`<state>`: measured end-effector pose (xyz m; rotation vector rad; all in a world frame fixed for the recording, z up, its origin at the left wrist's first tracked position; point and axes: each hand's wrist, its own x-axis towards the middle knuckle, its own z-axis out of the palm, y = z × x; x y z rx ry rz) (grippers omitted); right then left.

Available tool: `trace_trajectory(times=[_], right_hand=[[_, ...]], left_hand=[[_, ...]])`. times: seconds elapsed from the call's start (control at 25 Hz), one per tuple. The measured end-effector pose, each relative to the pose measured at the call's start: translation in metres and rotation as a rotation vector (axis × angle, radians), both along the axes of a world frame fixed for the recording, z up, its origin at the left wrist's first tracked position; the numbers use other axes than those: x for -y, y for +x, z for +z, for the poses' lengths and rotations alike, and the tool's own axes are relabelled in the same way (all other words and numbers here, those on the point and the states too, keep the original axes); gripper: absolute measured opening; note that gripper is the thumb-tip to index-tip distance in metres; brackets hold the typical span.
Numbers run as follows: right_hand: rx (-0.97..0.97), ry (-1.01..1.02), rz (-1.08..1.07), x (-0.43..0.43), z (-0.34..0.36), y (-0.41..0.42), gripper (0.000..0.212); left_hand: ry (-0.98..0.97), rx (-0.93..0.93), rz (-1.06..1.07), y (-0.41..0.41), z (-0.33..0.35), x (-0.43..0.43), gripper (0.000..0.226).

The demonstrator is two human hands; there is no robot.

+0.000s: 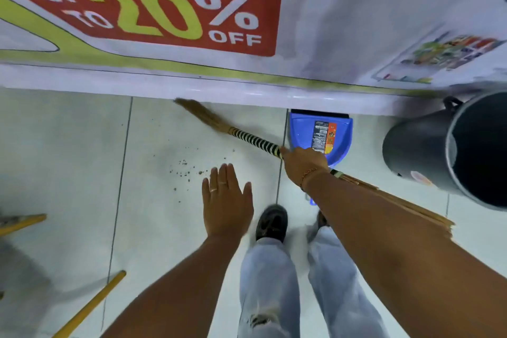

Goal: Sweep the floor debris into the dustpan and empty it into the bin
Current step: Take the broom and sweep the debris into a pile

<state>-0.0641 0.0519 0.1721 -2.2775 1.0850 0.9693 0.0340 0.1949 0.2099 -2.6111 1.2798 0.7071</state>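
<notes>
My right hand (303, 166) grips a grass broom (248, 139) by its black-and-white banded neck. The bristle tip rests on the floor by the counter base, up and to the left. Small dark debris (186, 170) lies scattered on the white tiles, below the broom head. A blue dustpan (319, 133) with a label lies against the counter base, just beyond my right hand. To the right stands a black bin (450, 151), its mouth towards me. My left hand (226, 202) hovers flat with fingers apart, holding nothing, near the debris.
A white counter front (329, 22) with a red "up to 20% off" sign (153, 8) bounds the far side. Two yellow poles (90, 306) lie at the lower left. My feet in dark shoes (271, 222) stand just below the dustpan.
</notes>
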Motion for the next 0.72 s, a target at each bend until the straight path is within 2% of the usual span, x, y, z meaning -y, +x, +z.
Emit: trace_trajectory(times=[0.16,0.32,0.44,0.56,0.72], right_hand=[[-0.025,0.016,0.024,-0.064,0.013,-0.005,0.045],[0.046,0.044,-0.014,-0.126,0.028,-0.031,0.048],[0.099,0.023,-0.155,-0.16,0.049,-0.055,0.056],[0.162,0.103,-0.341,-0.192,0.07,-0.072,0.064],[0.113,0.1,-0.624,-0.229,0.073,-0.078,0.056]], left_hand=[[-0.063,0.035,0.005,0.011,0.007,-0.025,0.056],[-0.102,0.044,-0.007,-0.007,0.016,-0.06,0.064],[-0.128,0.013,-0.015,-0.033,0.03,-0.104,0.064],[-0.13,-0.043,-0.085,-0.055,0.057,-0.145,0.062],[-0.156,-0.044,-0.118,-0.051,0.074,-0.174,0.059]])
